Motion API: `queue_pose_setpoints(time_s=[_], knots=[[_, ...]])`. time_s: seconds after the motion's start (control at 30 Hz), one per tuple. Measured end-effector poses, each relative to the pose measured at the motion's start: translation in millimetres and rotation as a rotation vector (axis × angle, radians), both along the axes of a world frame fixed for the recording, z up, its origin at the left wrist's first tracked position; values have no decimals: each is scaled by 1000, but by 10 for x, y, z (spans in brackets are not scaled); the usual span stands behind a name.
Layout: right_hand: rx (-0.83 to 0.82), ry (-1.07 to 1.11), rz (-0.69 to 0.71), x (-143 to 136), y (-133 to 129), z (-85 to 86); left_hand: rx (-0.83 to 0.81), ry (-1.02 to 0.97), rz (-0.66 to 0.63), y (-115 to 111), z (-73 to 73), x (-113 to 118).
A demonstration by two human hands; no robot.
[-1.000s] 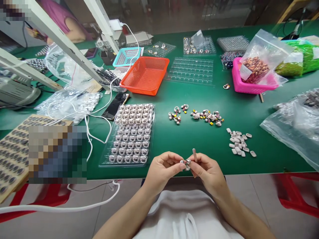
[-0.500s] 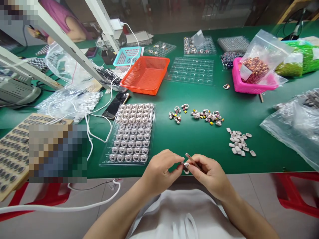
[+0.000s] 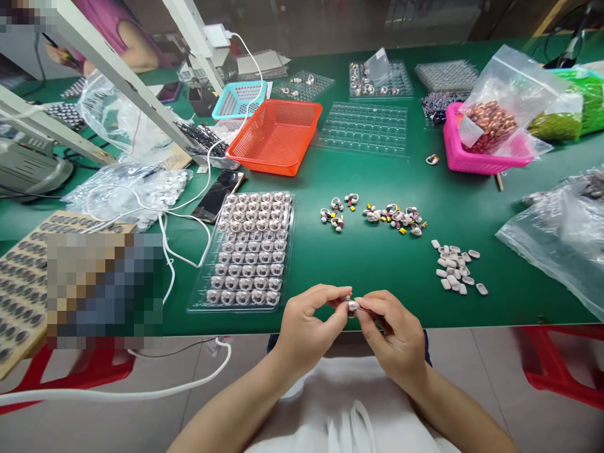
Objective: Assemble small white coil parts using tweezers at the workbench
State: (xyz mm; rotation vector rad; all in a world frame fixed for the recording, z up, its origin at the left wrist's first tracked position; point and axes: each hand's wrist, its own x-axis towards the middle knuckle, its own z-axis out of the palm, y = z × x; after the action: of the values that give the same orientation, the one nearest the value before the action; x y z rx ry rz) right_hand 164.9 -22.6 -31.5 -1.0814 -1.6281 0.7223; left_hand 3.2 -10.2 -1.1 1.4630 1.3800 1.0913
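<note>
Just over the table's front edge, my left hand (image 3: 314, 321) pinches a small, shiny silvery-white rounded part (image 3: 353, 306) between thumb and fingertips. My right hand (image 3: 394, 333) meets it from the other side, its fingers closed around a thin stick-like tool that is mostly hidden now. Beyond the hands lie several small white ring-shaped pieces (image 3: 400, 217) with yellow and dark bits attached. A heap of small pale oblong caps (image 3: 453, 264) lies to the right. Left of my hands stands a clear plastic tray (image 3: 287, 251) filled with rows of similar silvery-white parts.
An orange basket (image 3: 278, 160), a clear compartment tray (image 3: 365, 129) and a pink basket (image 3: 486, 162) with bagged copper-coloured parts stand further back. A phone (image 3: 219, 195), white cables (image 3: 210, 236) and a wooden board (image 3: 28, 277) are at left. Another person's arm (image 3: 134, 47) shows behind.
My right fingers have turned and closed in on the small part, so the thin stick that stood up between the hands is mostly hidden. The view has shifted slightly.
</note>
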Motion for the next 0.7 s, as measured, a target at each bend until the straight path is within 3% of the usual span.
queue_pose_setpoints(time_s=[0.13, 0.47, 0.7], knots=[[-41, 22, 3, -12, 5, -15, -93, -85, -49, -12, -13, -17], [-24, 8, 4, -8, 29, -46, -185, -132, 16, -23, -33, 7], [-9, 0, -9, -10, 43, -47, -145, -110, 5, -39, -55, 1]])
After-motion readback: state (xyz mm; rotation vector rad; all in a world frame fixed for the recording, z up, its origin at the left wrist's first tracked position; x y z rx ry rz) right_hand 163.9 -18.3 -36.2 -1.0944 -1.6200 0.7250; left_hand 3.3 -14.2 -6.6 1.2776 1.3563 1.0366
